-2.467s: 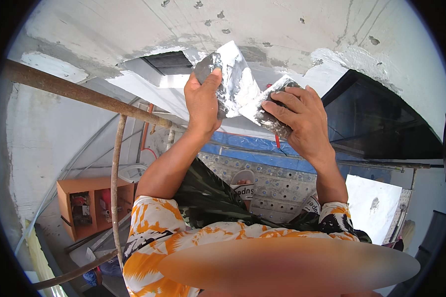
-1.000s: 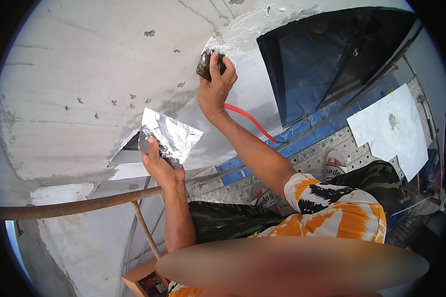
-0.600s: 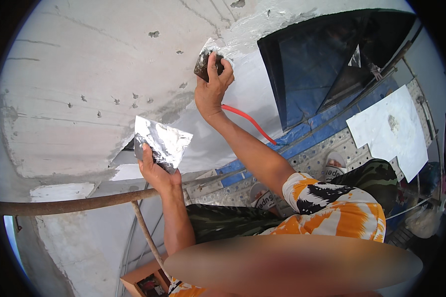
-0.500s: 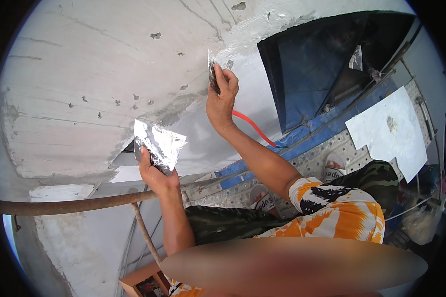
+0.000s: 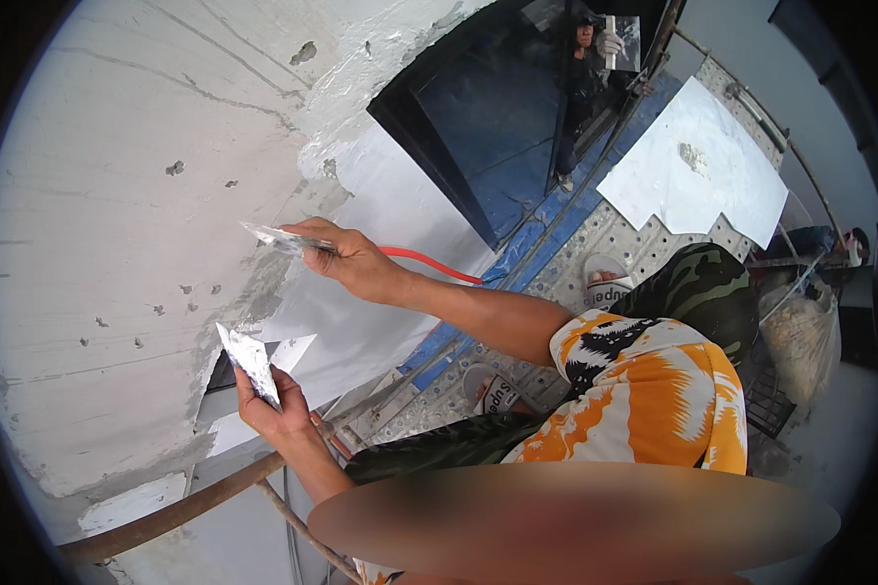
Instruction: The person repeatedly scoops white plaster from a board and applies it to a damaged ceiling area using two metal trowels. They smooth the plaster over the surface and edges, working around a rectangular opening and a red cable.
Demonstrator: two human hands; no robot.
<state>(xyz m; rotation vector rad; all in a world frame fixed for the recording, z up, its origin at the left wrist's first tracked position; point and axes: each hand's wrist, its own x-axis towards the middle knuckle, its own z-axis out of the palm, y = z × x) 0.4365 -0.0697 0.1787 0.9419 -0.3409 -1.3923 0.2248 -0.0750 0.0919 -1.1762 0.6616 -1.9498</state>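
Right hand [image 5: 356, 265]: fingers clenched around the handle of a putty knife [image 5: 285, 240]. The thin metal blade points left and lies flat against the grey concrete wall [image 5: 98, 205], at the seam where rough grey surface meets a smoother white-coated patch [image 5: 385, 224]. Blade carries pale filler.

Left hand [image 5: 275, 408]: lower and nearer, fingers wrapped around the bottom of a second flat blade, a plaster hawk [image 5: 249, 361], held roughly upright with its tip up and to the left. Its face is smeared with white filler. It sits just off the wall, not touching as far as can be seen.

The two hands are well apart, right above left.

Surroundings: a red hose [image 5: 429, 263] runs from behind the right wrist toward the right. A dark window opening [image 5: 498, 107] lies far right of the right hand. Below, a perforated metal scaffold deck [image 5: 595, 244] with a white sheet [image 5: 698, 171] lying on it. A rusty scaffold pole [image 5: 166, 517] crosses near left, below the left forearm. A woven sack [image 5: 800, 336] hangs at far right. Wall shows small pits and hairline cracks.
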